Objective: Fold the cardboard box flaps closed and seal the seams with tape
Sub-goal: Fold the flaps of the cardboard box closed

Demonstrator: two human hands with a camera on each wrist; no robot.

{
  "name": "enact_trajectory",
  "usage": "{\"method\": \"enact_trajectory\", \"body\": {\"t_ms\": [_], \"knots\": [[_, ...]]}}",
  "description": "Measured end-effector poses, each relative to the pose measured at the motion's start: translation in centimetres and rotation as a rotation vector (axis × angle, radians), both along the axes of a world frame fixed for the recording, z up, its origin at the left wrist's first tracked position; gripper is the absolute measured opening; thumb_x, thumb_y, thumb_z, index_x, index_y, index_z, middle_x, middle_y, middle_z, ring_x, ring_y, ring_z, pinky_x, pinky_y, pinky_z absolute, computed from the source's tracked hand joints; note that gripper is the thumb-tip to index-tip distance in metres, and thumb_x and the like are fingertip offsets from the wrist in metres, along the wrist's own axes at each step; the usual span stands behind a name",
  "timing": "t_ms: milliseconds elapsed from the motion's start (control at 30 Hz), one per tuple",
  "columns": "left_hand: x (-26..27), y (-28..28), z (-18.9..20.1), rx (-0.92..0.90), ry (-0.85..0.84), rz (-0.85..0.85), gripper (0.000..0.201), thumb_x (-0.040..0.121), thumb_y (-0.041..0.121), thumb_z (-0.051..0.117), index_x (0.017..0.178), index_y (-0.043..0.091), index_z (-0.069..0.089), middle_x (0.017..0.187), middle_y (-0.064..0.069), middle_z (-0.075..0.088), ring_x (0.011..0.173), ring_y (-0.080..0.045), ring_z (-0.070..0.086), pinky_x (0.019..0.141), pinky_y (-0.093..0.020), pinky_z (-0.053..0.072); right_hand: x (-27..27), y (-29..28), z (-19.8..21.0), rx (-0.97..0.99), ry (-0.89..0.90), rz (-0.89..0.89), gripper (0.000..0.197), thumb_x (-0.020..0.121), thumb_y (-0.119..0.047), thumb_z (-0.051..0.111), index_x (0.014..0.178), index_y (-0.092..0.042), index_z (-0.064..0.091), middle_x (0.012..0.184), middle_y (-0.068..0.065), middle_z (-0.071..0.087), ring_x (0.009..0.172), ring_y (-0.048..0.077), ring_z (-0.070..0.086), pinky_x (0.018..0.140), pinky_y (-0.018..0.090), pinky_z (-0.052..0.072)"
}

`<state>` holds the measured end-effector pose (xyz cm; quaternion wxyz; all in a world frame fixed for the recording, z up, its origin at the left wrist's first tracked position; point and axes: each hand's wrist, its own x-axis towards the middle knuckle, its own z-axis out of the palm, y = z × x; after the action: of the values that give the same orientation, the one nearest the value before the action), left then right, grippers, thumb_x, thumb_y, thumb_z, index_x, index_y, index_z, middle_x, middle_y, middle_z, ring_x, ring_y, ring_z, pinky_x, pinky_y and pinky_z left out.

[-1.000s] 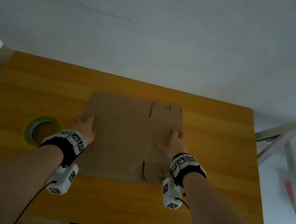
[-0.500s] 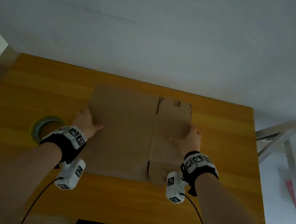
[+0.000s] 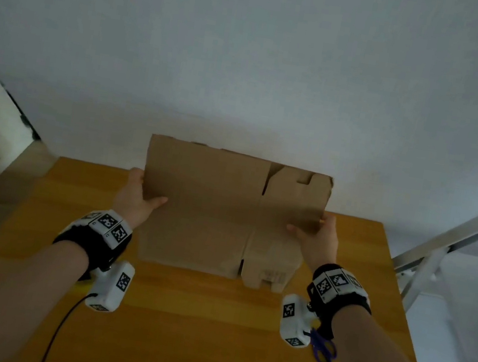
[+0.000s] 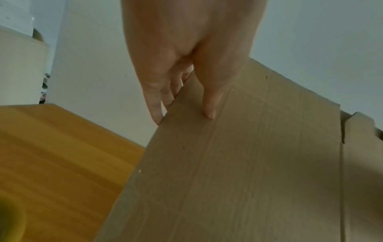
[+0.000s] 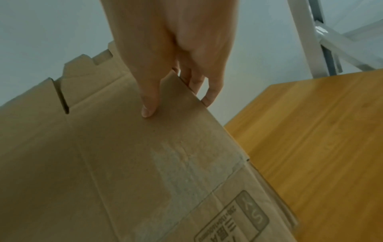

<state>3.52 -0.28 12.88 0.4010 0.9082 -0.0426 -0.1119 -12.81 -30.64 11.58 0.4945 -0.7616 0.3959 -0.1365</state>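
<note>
Above the wooden table (image 3: 185, 313), the flattened box (image 3: 202, 206) stands tilted up; left hand (image 3: 137, 199) and right hand (image 3: 317, 238) each pinch a side edge, thumbs in front.

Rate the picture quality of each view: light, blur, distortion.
Head view: dim, wide-angle bending of the forearms, cardboard box fairly sharp. Left wrist view: soft, table motion-smeared. Right wrist view: left part of the box shadowed, printed label only partly legible.

Wooden table (image 3: 192, 330), orange-yellow grain, set against the wall. On it: purple scissors (image 3: 323, 349) near the right front, partly hidden by the wrist. Flattened cardboard box (image 3: 205, 207) has its bottom edge at the tabletop; contact unclear.
</note>
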Motion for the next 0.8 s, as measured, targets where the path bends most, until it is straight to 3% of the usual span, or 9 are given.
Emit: {"method": "enact_trajectory", "body": {"t_ms": [200,400,567,667,800], "knots": [[1.2,1.1,0.8,-0.135,0.084,-0.039,0.06,0.091,0.033,0.053,0.139,0.014,0.022,0.143,-0.01,0.04,0.127,-0.03,0.043,0.103,-0.051,0.039,1.9,0.6,1.0,0.034,-0.034,0.096,0.066,0.078,-0.016,0.076,0.132,-0.012,0.038,0.129,0.009,0.056,0.117,0.026,0.054,0.093,0.039,0.049],[1.8,2.0,1.9,-0.359,0.18,0.046,0.048,0.096,0.044,0.035,0.137,0.02,0.031,0.141,-0.009,0.04,0.126,-0.03,0.043,0.099,-0.049,0.043,2.9,1.9,1.6,0.065,-0.001,0.199,0.068,0.082,-0.012,0.072,0.137,-0.011,0.032,0.129,0.008,0.053,0.114,0.02,0.051,0.085,0.027,0.045],[2.3,2.6,2.4,-0.504,0.304,0.119,0.052,0.095,0.053,0.029,0.139,0.026,0.036,0.145,-0.004,0.039,0.129,-0.026,0.04,0.095,-0.043,0.045,3.3,3.0,1.2,0.12,0.053,0.21,0.075,0.083,-0.004,0.068,0.143,-0.008,0.024,0.135,0.012,0.048,0.121,0.023,0.047,0.084,0.025,0.043],[2.0,2.7,2.6,-0.547,0.35,0.13,0.057,0.095,0.054,0.027,0.14,0.02,0.037,0.142,-0.005,0.042,0.129,-0.026,0.041,0.104,-0.047,0.037,3.5,3.7,0.9,0.133,0.069,0.188,0.074,0.083,0.001,0.065,0.144,-0.008,0.023,0.136,0.015,0.047,0.124,0.027,0.047,0.084,0.026,0.043],[1.9,2.7,2.9,-0.615,0.374,0.129,0.044,0.098,0.05,0.024,0.123,0.023,0.049,0.124,-0.005,0.055,0.115,-0.023,0.05,0.101,-0.043,0.038,3.8,4.1,0.6,0.155,0.079,0.163,0.072,0.087,0.003,0.058,0.147,-0.008,0.019,0.135,0.016,0.045,0.123,0.03,0.048,0.089,0.032,0.046]]}}
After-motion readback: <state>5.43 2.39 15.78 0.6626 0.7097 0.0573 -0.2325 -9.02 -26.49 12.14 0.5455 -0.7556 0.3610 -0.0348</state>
